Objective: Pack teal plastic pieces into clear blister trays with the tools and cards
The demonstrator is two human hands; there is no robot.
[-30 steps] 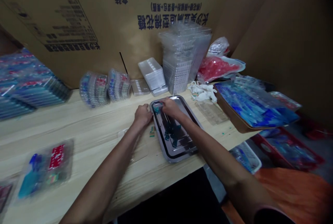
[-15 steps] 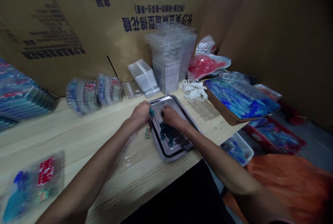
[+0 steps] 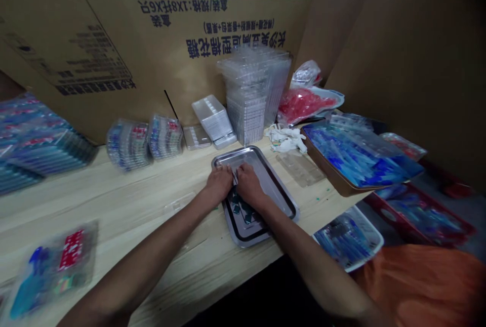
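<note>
The left hand (image 3: 220, 181) and the right hand (image 3: 249, 185) are close together over the metal tray (image 3: 270, 174), fingers curled; I cannot tell what they pinch. Dark green pieces (image 3: 248, 214) lie in the tray, on the body side of the fingers, nearer the right hand.

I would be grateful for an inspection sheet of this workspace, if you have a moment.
Surface: pale wooden table, green specks near its right-hand edge.
Job's things: metal tray holding dark green pieces.
Clutter: stacked clear plastic trays, crumpled white gloves or cloth, brown box of blue items.
Grip: left hand and right hand over the tray, fingers curled; contents unclear.
Cables: nothing seen.
Surroundings: printed cardboard behind; white basket and orange material beyond the table, lower right.
</note>
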